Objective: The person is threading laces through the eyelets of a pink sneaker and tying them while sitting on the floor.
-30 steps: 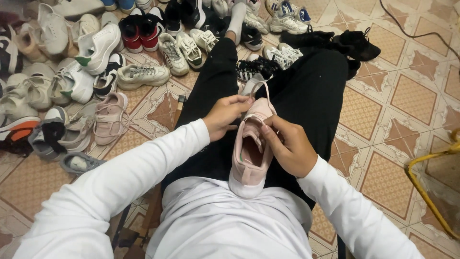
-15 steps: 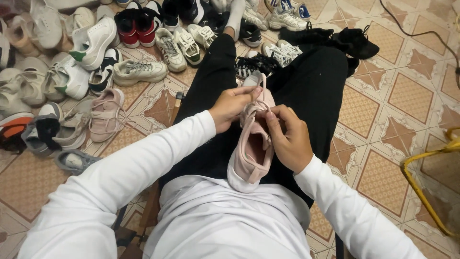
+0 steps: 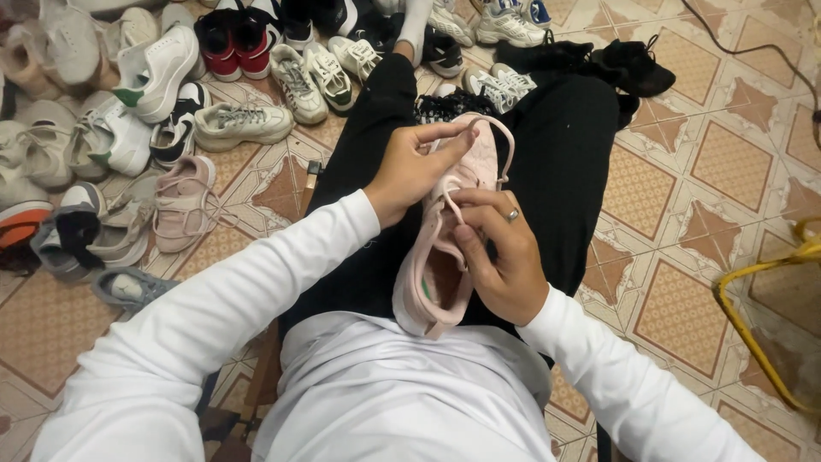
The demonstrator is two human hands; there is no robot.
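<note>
The pale pink fabric sneaker (image 3: 445, 248) lies lengthwise on the lap, toe away. The left hand (image 3: 410, 171) pinches its pink lace (image 3: 496, 128); the right hand (image 3: 500, 252) clamps the tongue, nearer the heel.

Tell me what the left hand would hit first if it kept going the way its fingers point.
The left hand points up and right across the pink shoe on the lap. Just ahead of its fingertips is the shoe's lace loop, which it probably meets first; depth is unclear.
</note>
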